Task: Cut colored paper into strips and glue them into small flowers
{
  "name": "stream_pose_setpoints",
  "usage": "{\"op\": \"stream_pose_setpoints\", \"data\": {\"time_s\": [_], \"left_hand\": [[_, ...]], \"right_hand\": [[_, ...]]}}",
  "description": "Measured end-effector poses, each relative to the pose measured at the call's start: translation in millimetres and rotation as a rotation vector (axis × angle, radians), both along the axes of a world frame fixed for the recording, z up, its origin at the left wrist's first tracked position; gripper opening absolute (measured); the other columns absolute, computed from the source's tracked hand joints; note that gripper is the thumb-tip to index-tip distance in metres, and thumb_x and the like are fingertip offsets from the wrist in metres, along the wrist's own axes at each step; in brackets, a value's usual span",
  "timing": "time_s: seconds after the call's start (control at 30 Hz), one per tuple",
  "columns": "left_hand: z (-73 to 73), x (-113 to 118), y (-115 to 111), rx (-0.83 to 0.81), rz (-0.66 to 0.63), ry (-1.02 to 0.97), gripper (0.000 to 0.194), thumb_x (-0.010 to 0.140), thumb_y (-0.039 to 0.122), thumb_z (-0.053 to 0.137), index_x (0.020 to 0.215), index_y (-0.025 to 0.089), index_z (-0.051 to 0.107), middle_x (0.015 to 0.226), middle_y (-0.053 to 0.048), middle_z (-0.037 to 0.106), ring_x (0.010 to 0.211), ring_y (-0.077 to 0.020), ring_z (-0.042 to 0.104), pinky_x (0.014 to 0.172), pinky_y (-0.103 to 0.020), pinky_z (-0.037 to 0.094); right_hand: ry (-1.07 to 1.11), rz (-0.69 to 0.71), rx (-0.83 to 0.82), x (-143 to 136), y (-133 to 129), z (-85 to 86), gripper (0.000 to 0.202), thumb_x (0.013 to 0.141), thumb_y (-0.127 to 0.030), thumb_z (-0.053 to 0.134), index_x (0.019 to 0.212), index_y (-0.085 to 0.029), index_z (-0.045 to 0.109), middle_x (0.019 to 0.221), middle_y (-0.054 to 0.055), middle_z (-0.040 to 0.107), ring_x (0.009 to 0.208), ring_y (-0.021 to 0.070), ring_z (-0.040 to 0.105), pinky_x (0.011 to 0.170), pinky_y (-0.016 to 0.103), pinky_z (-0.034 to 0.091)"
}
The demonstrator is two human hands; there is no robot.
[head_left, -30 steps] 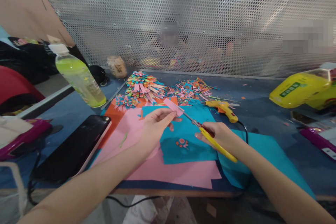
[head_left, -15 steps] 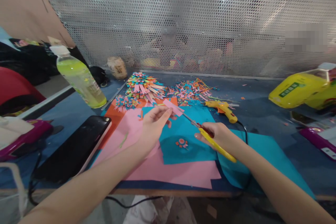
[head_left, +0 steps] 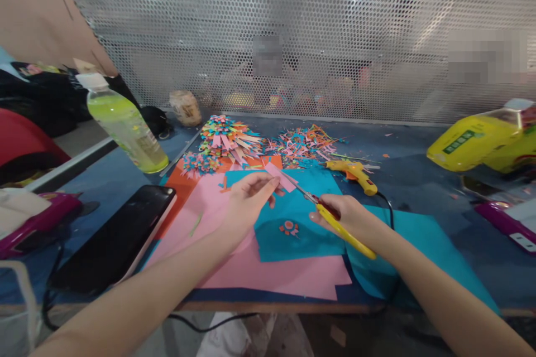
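Between the thumb and fingers of my left hand (head_left: 254, 196) is a small strip of pink paper (head_left: 288, 181). My right hand (head_left: 349, 216) is closed round the yellow handles of a pair of scissors (head_left: 345, 232), whose blades point up and left and meet the strip's right part. Below the hands, a small round paper piece with orange and pink bits (head_left: 288, 227) lies on a blue paper sheet (head_left: 268, 245). Under that sheet is larger pink paper (head_left: 234, 273).
Behind the hands stand a fringed paper cone (head_left: 228, 142) and a heap of paper strips (head_left: 305, 144). A yellow glue gun (head_left: 354, 173) lies to their right. On the left are a drink bottle (head_left: 128, 125) and a black phone (head_left: 117, 240); yellow bottles (head_left: 473, 139) lie far right.
The pink strip has shifted slightly down and right, tilting a little more against the scissor blades. Both hands stay in nearly the same place.
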State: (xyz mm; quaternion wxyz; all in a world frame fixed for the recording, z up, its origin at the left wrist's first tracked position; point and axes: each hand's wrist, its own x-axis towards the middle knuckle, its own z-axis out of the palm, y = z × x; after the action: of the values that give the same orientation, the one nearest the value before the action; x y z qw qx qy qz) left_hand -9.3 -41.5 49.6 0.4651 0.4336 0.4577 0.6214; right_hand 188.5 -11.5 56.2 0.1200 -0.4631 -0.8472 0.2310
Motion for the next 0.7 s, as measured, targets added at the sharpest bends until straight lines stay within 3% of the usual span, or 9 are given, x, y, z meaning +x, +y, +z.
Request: {"op": "stream_pose_setpoints", "data": {"time_s": [0.27, 0.5, 0.7], "left_hand": [[2.0, 1.0, 0.7, -0.012, 0.007, -0.016, 0.014, 0.068, 0.028, 0.064, 0.068, 0.016, 0.060, 0.060, 0.000, 0.062, 0.044, -0.0069, 0.050, 0.043, -0.019, 0.040], [-4.7, 2.0, 0.2, 0.026, -0.068, 0.072, 0.017, 0.070, 0.032, 0.062, 0.066, 0.016, 0.059, 0.062, -0.003, 0.064, 0.052, -0.0106, 0.055, 0.046, -0.022, 0.042], [-3.6, 4.4, 0.0, 0.022, -0.076, 0.063, 0.016, 0.070, 0.031, 0.062, 0.067, 0.015, 0.060, 0.062, -0.003, 0.063, 0.053, -0.0109, 0.055, 0.045, -0.022, 0.042]], "right_hand": [[-0.017, -0.026, 0.017, -2.2, 0.0, -0.8, 0.042, 0.072, -0.055, 0.047, 0.054, -0.018, 0.040, 0.048, -0.004, 0.031, 0.046, 0.0071, 0.022, 0.042, 0.022, 0.018], [0.035, -0.009, 0.002, -0.9, -2.0, 0.9, 0.037, 0.074, -0.051, 0.047, 0.059, -0.018, 0.040, 0.053, -0.003, 0.038, 0.047, 0.0077, 0.030, 0.044, 0.021, 0.023], [0.031, -0.021, 0.010, -1.7, -2.7, 0.8, 0.035, 0.073, -0.047, 0.049, 0.057, -0.017, 0.040, 0.050, -0.004, 0.036, 0.046, 0.0070, 0.028, 0.043, 0.021, 0.021]]}}
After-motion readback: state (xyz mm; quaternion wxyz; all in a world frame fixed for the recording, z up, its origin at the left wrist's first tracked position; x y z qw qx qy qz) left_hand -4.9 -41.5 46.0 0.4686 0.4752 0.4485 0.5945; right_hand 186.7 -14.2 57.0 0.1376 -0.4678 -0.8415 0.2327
